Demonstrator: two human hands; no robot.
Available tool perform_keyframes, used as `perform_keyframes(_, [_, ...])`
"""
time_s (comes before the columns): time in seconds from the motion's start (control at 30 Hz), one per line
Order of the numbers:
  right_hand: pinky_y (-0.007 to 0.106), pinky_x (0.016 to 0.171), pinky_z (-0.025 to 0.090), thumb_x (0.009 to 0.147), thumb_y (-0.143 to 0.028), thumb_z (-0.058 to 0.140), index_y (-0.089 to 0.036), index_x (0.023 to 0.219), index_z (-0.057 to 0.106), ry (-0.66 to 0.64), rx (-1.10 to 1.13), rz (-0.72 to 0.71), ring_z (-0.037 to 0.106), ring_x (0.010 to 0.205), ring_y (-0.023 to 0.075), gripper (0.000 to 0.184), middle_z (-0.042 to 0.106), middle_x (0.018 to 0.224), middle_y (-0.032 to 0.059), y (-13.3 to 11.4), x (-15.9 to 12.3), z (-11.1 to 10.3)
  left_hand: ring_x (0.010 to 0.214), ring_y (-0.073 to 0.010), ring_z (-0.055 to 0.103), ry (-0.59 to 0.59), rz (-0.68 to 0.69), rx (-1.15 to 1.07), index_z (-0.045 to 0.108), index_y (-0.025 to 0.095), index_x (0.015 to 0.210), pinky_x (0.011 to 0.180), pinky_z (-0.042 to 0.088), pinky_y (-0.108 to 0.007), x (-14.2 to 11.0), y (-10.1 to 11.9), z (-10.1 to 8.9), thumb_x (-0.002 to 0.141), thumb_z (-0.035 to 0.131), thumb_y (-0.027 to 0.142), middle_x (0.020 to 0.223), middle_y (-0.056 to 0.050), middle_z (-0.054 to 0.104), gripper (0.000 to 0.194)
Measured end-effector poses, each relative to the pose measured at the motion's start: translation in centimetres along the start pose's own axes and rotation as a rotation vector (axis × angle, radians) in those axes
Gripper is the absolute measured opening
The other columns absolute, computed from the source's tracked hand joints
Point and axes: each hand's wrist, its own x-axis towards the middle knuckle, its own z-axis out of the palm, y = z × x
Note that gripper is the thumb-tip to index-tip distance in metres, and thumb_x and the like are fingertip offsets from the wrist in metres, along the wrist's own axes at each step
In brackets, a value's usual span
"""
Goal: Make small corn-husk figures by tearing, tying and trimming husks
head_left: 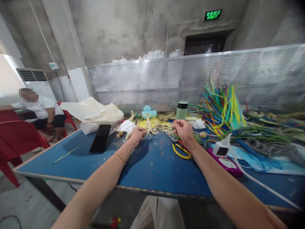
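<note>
As 2 hands [136, 134] [184, 129] reach over cluttered blue tabletop [152, 171], grips unclear, grey wall [119, 28] behind.

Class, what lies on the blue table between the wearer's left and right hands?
In the head view, pale shredded strips lie between the left hand and the right hand, with scissor blades near the right.

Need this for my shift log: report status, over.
Left hand, right hand: both curled, grip unclear. Pale shredded scraps between them. Scissors close by right hand, possible obstruction.
</note>
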Motion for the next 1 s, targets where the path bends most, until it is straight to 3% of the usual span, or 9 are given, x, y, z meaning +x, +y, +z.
perform_keyframes(0.23, [0.023, 0.043, 0.039, 0.08, -0.028, 0.051, -0.015, 0.085, 0.062, -0.302, -0.068, -0.069, 0.05, 0.042, 0.0102, 0.018, 0.062, 0.064, 0.0012, -0.7, -3.3, 2.4, 0.043, -0.0068, 0.045, -0.036, -0.017, -0.017, 0.067, 0.009, 0.071, 0.043, 0.027, -0.02, -0.3, -0.5, 0.3, 0.066, 0.07, 0.016, 0.051, 0.002, 0.055, 0.009])
perform_keyframes(0.4, [0.023, 0.061, 0.039, 0.078, -0.013, 0.051, -0.017, 0.076, 0.066, -0.687, -0.25, -0.468, 0.056, 0.061, 0.0124, 0.016, 0.066, 0.068, 0.0022, -1.0, -7.3, 4.2, 0.047, -0.0069, 0.047, -0.104, -0.004, 0.038, 0.067, 0.009, 0.067, 0.048, 0.035, -0.021, -1.0, -1.5, 1.0, 0.065, 0.068, 0.013, 0.055, 0.0, 0.059, 0.005])
perform_keyframes(0.47, [0.022, 0.059, 0.036, 0.075, -0.008, 0.051, -0.016, 0.076, 0.067, -0.787, -0.264, -0.51, 0.054, 0.059, 0.0115, 0.018, 0.066, 0.068, 0.0016, -1.0, -8.4, 4.6, 0.05, -0.0069, 0.048, -0.092, 0.012, 0.106, 0.068, 0.009, 0.068, 0.051, 0.038, -0.02, -1.3, -1.8, 1.6, 0.065, 0.067, 0.011, 0.057, 0.0, 0.061, 0.004])
perform_keyframes(0.63, [0.021, 0.059, 0.036, 0.073, -0.005, 0.05, -0.016, 0.077, 0.068, -0.844, -0.276, -0.472, 0.055, 0.06, 0.0113, 0.021, 0.067, 0.069, 0.0016, -0.7, -9.0, 4.6, 0.046, -0.0067, 0.048, -0.059, -0.01, 0.232, 0.071, 0.009, 0.074, 0.048, 0.038, -0.02, -0.2, -0.5, 3.8, 0.071, 0.064, 0.012, 0.057, -0.001, 0.062, 0.009])
perform_keyframes(0.83, [0.021, 0.061, 0.036, 0.075, -0.007, 0.051, -0.016, 0.08, 0.069, -0.896, -0.344, -0.459, 0.056, 0.063, 0.0123, 0.021, 0.068, 0.073, 0.0023, -1.4, -8.8, 4.2, 0.046, -0.0083, 0.05, 0.022, 0.05, 0.353, 0.073, 0.01, 0.074, 0.048, 0.038, -0.02, 5.0, 2.2, 5.9, 0.07, 0.064, 0.014, 0.057, -0.002, 0.063, 0.011])
perform_keyframes(0.93, [0.021, 0.062, 0.036, 0.074, -0.006, 0.052, -0.016, 0.079, 0.069, -0.924, -0.363, -0.463, 0.056, 0.065, 0.0122, 0.02, 0.069, 0.074, 0.0024, -1.7, -8.8, 4.1, 0.051, -0.0113, 0.055, 0.031, 0.075, 0.438, 0.073, 0.01, 0.068, 0.052, 0.041, -0.021, 6.4, 1.8, 5.4, 0.073, 0.06, 0.014, 0.055, -0.004, 0.063, 0.014])
perform_keyframes(1.0, [0.021, 0.063, 0.037, 0.076, -0.007, 0.052, -0.016, 0.08, 0.068, -0.934, -0.369, -0.468, 0.057, 0.066, 0.0123, 0.019, 0.069, 0.076, 0.0026, -1.7, -8.7, 4.1, 0.055, -0.0118, 0.058, 0.022, 0.107, 0.476, 0.074, 0.01, 0.075, 0.056, 0.043, -0.021, 6.5, 1.5, 3.7, 0.075, 0.057, 0.014, 0.061, -0.005, 0.067, 0.017])
